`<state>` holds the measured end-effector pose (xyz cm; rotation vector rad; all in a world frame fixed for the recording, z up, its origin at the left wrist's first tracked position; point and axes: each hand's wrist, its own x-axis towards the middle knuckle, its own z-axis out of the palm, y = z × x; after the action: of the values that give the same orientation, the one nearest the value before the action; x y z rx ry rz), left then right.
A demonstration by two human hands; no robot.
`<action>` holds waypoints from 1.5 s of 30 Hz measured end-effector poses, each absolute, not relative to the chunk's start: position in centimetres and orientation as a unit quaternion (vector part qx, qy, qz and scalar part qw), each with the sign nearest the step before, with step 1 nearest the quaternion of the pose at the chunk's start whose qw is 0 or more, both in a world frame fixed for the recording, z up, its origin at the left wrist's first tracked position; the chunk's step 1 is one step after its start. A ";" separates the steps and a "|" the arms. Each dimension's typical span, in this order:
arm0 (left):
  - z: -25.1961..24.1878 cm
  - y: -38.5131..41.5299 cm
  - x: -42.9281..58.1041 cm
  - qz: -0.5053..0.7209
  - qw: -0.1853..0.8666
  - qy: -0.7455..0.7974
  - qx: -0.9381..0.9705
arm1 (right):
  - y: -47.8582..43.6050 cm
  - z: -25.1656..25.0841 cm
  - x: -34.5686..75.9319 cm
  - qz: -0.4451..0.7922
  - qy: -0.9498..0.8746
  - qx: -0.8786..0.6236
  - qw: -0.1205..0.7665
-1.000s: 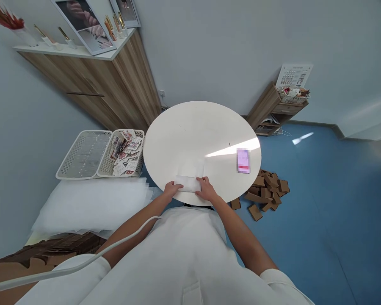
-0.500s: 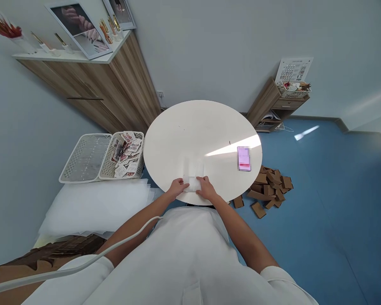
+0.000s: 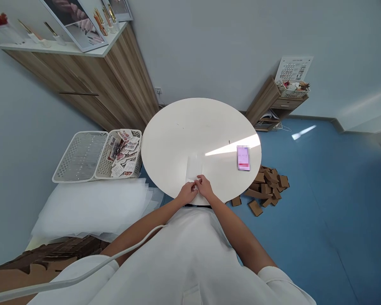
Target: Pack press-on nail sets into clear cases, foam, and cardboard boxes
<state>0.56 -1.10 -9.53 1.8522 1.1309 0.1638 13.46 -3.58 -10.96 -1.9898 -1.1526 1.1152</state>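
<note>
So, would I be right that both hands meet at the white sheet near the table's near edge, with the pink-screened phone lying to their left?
Not quite: the pink-screened phone lies to the right of both hands, as the head view shows. The left hand and right hand do meet at the white sheet near the table's near edge.
</note>
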 end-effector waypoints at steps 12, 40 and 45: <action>-10.6 1.3 -1.1 0.049 0.275 0.345 0.896 | -4.7 -9.7 13.6 0.325 -0.573 -0.731 0.175; -11.3 1.0 -2.5 0.117 0.452 0.444 0.765 | -2.9 -8.1 15.8 0.471 -0.521 -0.698 0.139; -11.9 1.3 -1.8 0.123 0.476 0.514 0.703 | -2.9 -9.6 15.4 0.434 -0.459 -0.757 0.166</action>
<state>-1.77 1.28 -11.89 1.7175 1.2556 0.3015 15.36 -2.95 -9.58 -2.1567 -1.3085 1.2351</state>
